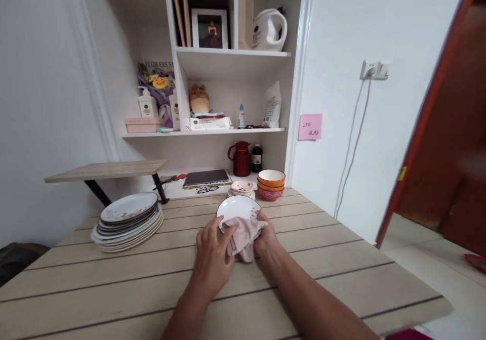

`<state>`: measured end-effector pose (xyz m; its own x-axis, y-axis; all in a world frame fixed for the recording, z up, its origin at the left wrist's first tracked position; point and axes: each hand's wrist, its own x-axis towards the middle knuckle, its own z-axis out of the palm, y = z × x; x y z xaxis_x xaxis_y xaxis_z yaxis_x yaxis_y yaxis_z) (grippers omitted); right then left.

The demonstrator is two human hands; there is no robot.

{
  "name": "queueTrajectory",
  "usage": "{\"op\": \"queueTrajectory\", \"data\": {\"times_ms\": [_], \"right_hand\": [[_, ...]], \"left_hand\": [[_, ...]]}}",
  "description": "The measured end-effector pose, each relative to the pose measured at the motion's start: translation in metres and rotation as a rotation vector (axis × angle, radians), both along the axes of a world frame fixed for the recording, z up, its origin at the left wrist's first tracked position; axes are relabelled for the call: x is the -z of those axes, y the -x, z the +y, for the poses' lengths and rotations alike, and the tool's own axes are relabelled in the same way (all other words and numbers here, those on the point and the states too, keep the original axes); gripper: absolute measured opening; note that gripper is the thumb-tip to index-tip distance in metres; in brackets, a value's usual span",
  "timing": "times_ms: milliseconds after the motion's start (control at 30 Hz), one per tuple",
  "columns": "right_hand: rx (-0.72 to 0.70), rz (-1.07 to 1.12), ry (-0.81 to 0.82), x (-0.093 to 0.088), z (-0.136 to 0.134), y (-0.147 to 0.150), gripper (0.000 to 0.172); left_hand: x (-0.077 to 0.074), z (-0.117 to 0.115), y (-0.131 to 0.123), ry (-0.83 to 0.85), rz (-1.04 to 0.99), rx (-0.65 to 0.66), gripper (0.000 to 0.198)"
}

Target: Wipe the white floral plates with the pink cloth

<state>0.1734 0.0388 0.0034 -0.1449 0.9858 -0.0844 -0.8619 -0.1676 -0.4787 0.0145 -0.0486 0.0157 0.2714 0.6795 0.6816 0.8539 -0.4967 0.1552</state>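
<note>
A small white plate (237, 207) with a dark rim sits tilted over the wooden table (114, 279), held between both hands. My left hand (211, 255) grips its near left edge, fingers curled. My right hand (266, 239) presses a pale pink cloth (245, 236) against the plate's near side, fingers closed round the cloth.
A stack of several larger plates (128, 221) lies at the table's left. Stacked orange and red bowls (271, 184) and a small pink dish (242, 186) stand at the far edge. Shelves behind hold a red jug (240, 159), bottles, a kettle (269, 30). A brown door (440, 142) is at right.
</note>
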Motion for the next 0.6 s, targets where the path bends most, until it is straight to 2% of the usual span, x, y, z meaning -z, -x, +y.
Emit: {"op": "queueTrajectory", "data": {"times_ms": [133, 200, 300, 367, 500, 533, 600], "right_hand": [[0.050, 0.057, 0.074, -0.008, -0.002, -0.008, 0.043], [0.013, 0.065, 0.069, -0.012, -0.006, -0.005, 0.045], [-0.099, 0.059, 0.080, -0.017, -0.015, 0.005, 0.048], [-0.164, 0.039, 0.085, -0.019, -0.020, 0.013, 0.049], [-0.245, 0.003, 0.056, -0.017, -0.023, 0.021, 0.048], [-0.257, -0.007, 0.047, -0.015, -0.022, 0.022, 0.045], [-0.233, -0.049, 0.028, -0.010, -0.018, 0.021, 0.038]], "left_hand": [[0.004, 0.004, -0.002, -0.005, 0.074, 0.080, 0.065], [0.006, 0.009, -0.001, -0.010, 0.064, 0.078, 0.050], [0.009, 0.015, 0.000, -0.031, -0.021, -0.011, 0.028], [0.011, 0.016, 0.001, -0.048, -0.105, -0.059, 0.031], [0.014, 0.016, -0.001, -0.012, -0.227, -0.052, 0.065], [0.015, 0.016, -0.002, 0.025, -0.237, -0.041, 0.065], [0.014, 0.016, -0.004, 0.101, -0.254, -0.012, 0.050]]}}
